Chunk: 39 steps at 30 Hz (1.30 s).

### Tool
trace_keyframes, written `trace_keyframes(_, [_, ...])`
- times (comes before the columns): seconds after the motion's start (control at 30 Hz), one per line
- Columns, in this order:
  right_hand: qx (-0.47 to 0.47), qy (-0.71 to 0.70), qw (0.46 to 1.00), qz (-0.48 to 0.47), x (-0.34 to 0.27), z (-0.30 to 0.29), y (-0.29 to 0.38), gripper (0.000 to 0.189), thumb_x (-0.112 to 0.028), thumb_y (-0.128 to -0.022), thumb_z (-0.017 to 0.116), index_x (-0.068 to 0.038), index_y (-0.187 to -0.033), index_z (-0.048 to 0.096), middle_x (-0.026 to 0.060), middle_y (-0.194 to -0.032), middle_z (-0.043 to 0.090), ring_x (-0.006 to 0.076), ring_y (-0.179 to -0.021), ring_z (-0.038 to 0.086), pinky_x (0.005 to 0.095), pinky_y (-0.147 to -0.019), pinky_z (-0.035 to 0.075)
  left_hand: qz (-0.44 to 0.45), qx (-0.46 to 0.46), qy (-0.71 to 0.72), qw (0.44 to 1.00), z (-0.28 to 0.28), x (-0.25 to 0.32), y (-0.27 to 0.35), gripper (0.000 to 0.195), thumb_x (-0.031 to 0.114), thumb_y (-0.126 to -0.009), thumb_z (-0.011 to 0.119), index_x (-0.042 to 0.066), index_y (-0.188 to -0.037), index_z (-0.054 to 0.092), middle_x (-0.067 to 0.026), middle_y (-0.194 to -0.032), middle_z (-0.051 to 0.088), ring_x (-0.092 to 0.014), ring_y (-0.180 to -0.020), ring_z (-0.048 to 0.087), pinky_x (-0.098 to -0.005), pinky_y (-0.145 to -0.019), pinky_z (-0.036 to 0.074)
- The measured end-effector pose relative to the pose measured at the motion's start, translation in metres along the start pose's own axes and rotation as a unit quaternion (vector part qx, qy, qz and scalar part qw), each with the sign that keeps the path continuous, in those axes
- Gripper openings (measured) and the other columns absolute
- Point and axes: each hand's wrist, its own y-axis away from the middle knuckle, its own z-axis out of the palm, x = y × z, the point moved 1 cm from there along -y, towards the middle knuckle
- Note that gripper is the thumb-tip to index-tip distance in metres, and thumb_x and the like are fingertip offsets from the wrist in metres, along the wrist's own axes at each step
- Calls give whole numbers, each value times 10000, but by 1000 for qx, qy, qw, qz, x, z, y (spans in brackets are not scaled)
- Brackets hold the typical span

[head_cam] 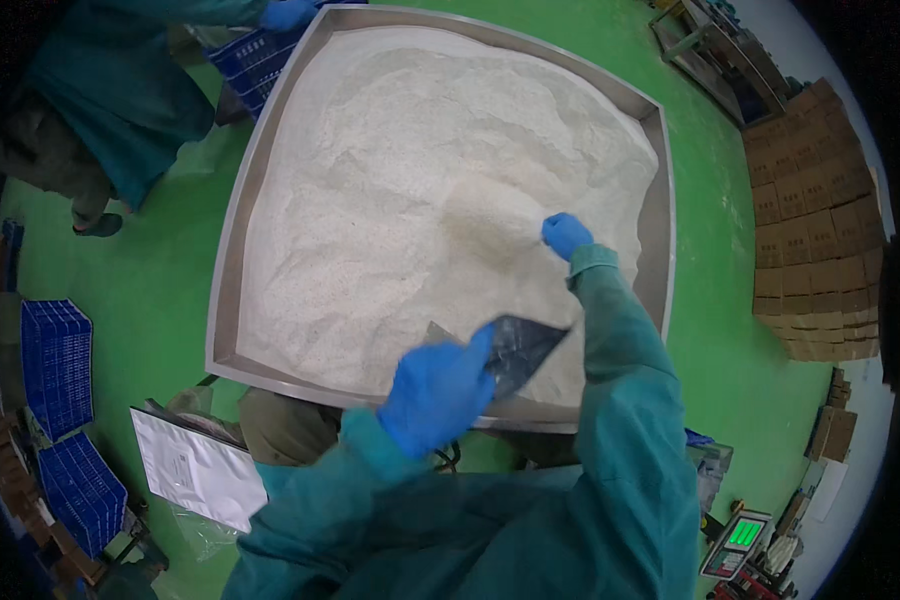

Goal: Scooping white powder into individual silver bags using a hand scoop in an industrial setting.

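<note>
A large metal tray [229, 225] holds a broad bed of pale granular powder [390, 165]. My left hand [439, 390], in a blue glove, grips a dark pouch [529, 349] above the tray's near edge; the hand is somewhat blurred. Farther out on the right, my right hand [566, 235], gloved in blue too, is curled low over the powder beside a shallow greyish hollow. Whether its fingers hold anything is hidden.
A co-worker's gloved hand [289, 13] is at the tray's far left corner, by a blue crate [255, 67]. White packages [195, 465] lie near left. More blue crates [56, 367] stand left. Stacked cartons [814, 225] and a digital scale [735, 544] are at right.
</note>
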Motion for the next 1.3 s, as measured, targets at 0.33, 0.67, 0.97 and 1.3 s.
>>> trace_keyframes(0.33, [30, 327, 942, -68, -133, -236, 169, 338, -357, -779, 523, -73, -862, 687, 149, -935, 662, 345, -876, 624, 425, -766, 493, -127, -92, 16, 987, 28, -19, -85, 309, 274, -801, 507, 49, -995, 596, -196, -997, 614, -372, -950, 582, -464, -821, 452])
trace_keyframes(0.67, [101, 418, 888, -165, -236, -148, 222, 171, -238, -742, 594, -122, -768, 717, 76, -746, 680, 280, -713, 663, 420, -571, 499, -79, 52, -5, 995, 30, -14, -21, 458, 211, -862, 485, 72, -1297, 455, -225, -818, 622, -384, -748, 611, -498, -657, 466])
trace_keyframes(0.97, [126, 260, 956, -47, 3, -23, -11, 284, -309, -826, 531, -98, -869, 716, 167, -942, 669, 318, -894, 639, 413, -783, 502, 11, -39, -3, 999, 35, 57, 39, 585, 160, -821, 538, 58, -1370, 365, -153, -688, 603, -302, -562, 600, -425, -493, 458])
trace_keyframes(1.3, [10, -79, 996, -29, -13, 2, 43, 380, -374, -807, 491, -60, -868, 697, 185, -914, 660, 358, -868, 625, 412, -803, 481, -39, -39, 122, 991, 14, 15, 6, 496, 183, -837, 507, 62, -1315, 449, -212, -762, 611, -375, -712, 602, -463, -663, 467])
